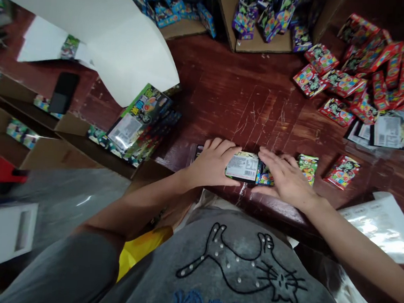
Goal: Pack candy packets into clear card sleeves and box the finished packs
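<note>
At the table's near edge, a flat printed pack with a white barcode label (242, 165) lies between my hands. My left hand (215, 166) grips its left end, with the fingers over the far edge and the thumb along the near one. My right hand (280, 178) closes over a small blue candy box (265, 175) that meets the pack's right end; whether the box sits inside the pack I cannot tell. Just beyond my right hand lies a green box (307, 168), and a red box (342, 172) is farther right.
Many red boxes (346, 81) are heaped at the back right, beside labelled cards (387, 131). Cartons hold purple boxes (245, 18) and blue boxes (170, 12). Stacked printed packs (141, 113) stand at left under a white sheet (126, 41). A clear plastic bag (386, 224) lies right.
</note>
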Demonstrator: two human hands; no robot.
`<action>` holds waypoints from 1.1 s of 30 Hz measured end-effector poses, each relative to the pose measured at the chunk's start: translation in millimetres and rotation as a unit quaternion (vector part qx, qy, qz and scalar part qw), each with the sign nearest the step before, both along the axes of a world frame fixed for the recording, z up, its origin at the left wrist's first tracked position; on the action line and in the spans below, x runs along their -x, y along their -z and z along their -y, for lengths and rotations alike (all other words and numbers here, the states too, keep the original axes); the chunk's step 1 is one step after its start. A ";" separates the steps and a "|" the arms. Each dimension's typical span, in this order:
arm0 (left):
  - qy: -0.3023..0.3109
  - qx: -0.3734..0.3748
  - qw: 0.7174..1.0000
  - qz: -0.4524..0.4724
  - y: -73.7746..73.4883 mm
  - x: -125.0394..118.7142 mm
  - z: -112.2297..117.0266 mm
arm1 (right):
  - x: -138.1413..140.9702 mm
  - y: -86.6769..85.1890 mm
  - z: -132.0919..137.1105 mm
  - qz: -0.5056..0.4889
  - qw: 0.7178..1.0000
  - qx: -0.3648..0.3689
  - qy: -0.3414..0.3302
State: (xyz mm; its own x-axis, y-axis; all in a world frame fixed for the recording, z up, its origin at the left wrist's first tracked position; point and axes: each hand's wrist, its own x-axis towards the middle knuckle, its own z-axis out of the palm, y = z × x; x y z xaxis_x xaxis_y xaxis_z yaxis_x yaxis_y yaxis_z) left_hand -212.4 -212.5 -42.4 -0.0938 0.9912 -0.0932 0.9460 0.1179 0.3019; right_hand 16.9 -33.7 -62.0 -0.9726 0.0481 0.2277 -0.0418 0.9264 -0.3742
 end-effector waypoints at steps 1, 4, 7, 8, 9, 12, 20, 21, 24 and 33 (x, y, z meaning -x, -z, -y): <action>0.008 0.000 1.000 -0.001 0.2 -0.2 -1.7 | -2.2 -2.5 -3.0 0.002 1.000 0.007 0.002; 0.016 -0.001 1.000 -0.003 0.2 0.0 -4.8 | -16.2 -8.6 -20.7 0.041 0.999 0.013 0.007; 0.025 0.000 1.000 0.002 0.4 0.0 -7.3 | -31.2 -7.0 -40.7 0.076 0.996 0.032 -0.017; 0.029 0.000 1.000 0.005 0.6 -0.6 -8.6 | -33.5 -4.9 -45.2 0.076 0.996 0.041 -0.024; 0.034 0.000 0.999 0.008 0.7 -1.7 -10.3 | -33.9 -2.6 -48.1 0.071 0.996 0.047 -0.026; 0.038 0.000 0.999 0.021 1.5 -7.9 -16.2 | -26.2 3.3 -47.4 0.051 0.997 0.054 -0.019; 0.000 -0.001 1.000 0.018 6.5 -21.4 -20.3 | -28.0 -2.8 -44.3 0.060 0.997 0.053 -0.002; 0.000 -0.003 1.000 0.017 6.7 -21.4 -20.3 | -32.9 -4.0 -48.2 0.066 0.997 0.051 0.007; 0.002 -0.003 1.000 0.019 5.5 -21.2 -22.2 | -42.5 -4.5 -59.2 0.072 0.994 0.079 0.008; 0.040 0.006 0.999 0.035 3.6 -19.0 -30.4 | -27.9 1.6 -60.9 0.064 0.987 0.142 -0.050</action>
State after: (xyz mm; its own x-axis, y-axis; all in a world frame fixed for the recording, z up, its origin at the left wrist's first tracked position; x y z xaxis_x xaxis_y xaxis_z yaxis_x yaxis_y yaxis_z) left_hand -193.4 -182.1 -45.9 -0.0079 0.9940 -0.1088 0.9288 0.0476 0.3675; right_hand 44.8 27.2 -63.6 -0.9955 -0.0047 0.0942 -0.0629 0.7768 -0.6266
